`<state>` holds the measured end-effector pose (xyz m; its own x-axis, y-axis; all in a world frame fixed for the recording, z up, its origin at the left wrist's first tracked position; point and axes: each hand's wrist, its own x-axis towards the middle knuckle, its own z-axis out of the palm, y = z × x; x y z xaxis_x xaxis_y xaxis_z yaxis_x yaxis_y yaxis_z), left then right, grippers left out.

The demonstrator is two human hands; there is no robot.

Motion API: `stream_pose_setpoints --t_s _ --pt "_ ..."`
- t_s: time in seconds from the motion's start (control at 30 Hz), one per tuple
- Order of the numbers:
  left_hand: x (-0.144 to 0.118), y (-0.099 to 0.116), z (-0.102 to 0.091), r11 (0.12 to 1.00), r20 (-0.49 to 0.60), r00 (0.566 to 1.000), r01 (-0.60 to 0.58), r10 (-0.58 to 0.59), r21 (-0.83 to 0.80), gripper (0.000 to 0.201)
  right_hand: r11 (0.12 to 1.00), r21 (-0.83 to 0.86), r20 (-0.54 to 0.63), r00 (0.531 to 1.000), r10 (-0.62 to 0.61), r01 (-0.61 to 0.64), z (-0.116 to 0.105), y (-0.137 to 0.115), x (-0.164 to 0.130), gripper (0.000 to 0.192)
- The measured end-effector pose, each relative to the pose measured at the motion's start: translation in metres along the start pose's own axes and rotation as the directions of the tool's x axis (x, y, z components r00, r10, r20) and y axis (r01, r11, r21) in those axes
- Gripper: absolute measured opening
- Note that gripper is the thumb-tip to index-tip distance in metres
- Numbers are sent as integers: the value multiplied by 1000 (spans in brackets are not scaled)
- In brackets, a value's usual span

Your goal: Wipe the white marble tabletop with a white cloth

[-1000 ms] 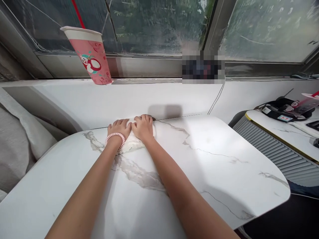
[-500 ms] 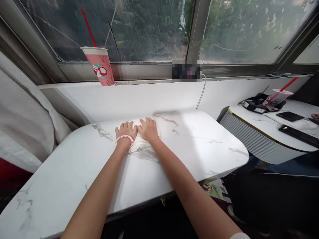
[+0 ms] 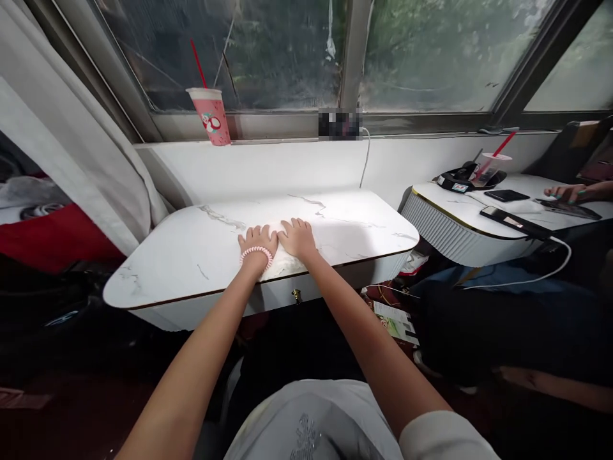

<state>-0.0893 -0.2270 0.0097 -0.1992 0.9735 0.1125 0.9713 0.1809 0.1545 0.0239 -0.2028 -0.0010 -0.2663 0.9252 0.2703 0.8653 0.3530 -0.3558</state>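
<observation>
A white cloth [image 3: 282,265] lies on the marble-patterned white tabletop [image 3: 177,246], close to its front edge and partly hidden under my hands. My left hand [image 3: 259,243], with a pink coiled band at the wrist, rests flat on the cloth with its fingers spread. Right beside it, my right hand [image 3: 297,239] presses on the cloth too, palm down and fingers stretched out. The two hands are side by side, thumbs close together.
A pink paper cup [image 3: 216,121] with a red straw stands on the window ledge. To the right, a second table [image 3: 460,214] bears a clear cup [image 3: 491,169], phones and a black device. Another person's hand [image 3: 567,193] is there. A curtain [image 3: 90,140] hangs at left.
Both hands and the cloth have moved from near the table's back edge toward its front edge. The view has shifted, showing more of the right-hand table and another person's hand.
</observation>
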Motion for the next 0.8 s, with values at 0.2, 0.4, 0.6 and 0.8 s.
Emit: stream_pose_setpoints --t_s 0.2,0.4,0.6,0.8 --pt "-34 13 -4 998 44 999 -25 22 51 61 999 -27 -82 996 -37 34 -10 10 -40 46" --pt "-36 26 -3 999 42 999 -17 15 40 63 998 -27 8 998 -64 64 -18 23 -29 43" --pt "-11 34 0 998 24 998 -53 52 19 60 1000 -2 22 1000 -11 11 -17 31 -3 42" --pt "35 37 6 998 49 997 -58 58 -15 59 999 7 40 999 31 -31 -12 39 34 43"
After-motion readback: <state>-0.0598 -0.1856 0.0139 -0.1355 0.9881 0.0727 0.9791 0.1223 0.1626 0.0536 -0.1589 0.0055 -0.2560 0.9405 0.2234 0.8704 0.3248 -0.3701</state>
